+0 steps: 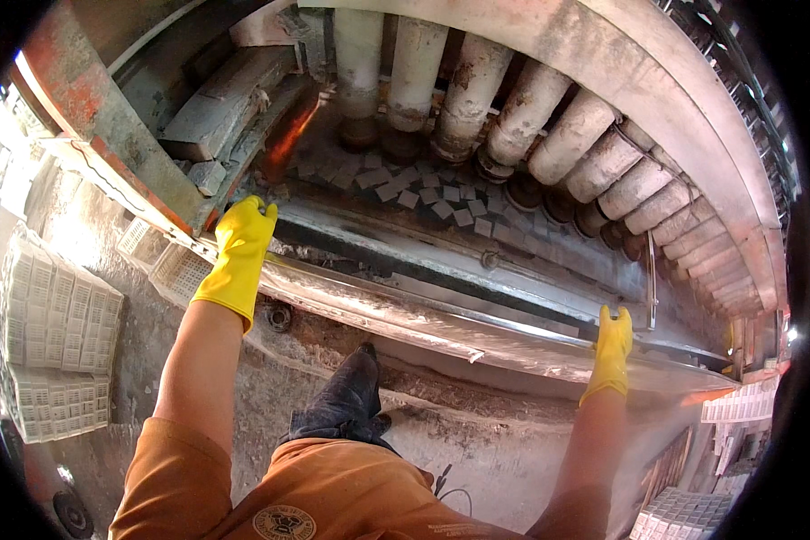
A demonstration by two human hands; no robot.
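Both my hands wear yellow rubber gloves and reach forward, wide apart, to the front of a large machine. My left hand (245,236) is closed with curled fingers by the left end of a long metal bar (432,299) with a shiny upper edge. At that bar's right end, my right hand (614,346) is also closed, its fingers bent over. The gloves hide the exact grip at both ends. Behind the bar, small square pale tiles (441,207) lie scattered on the wet-looking bed under a row of thick upright cylinders (463,90).
White plastic crates (58,310) stand stacked at the left, with another crate (178,270) near my left forearm. More white crates (684,515) are at the lower right. Grey blocks (216,108) rest on the machine's left end. A curved metal frame (675,72) arches over the cylinders.
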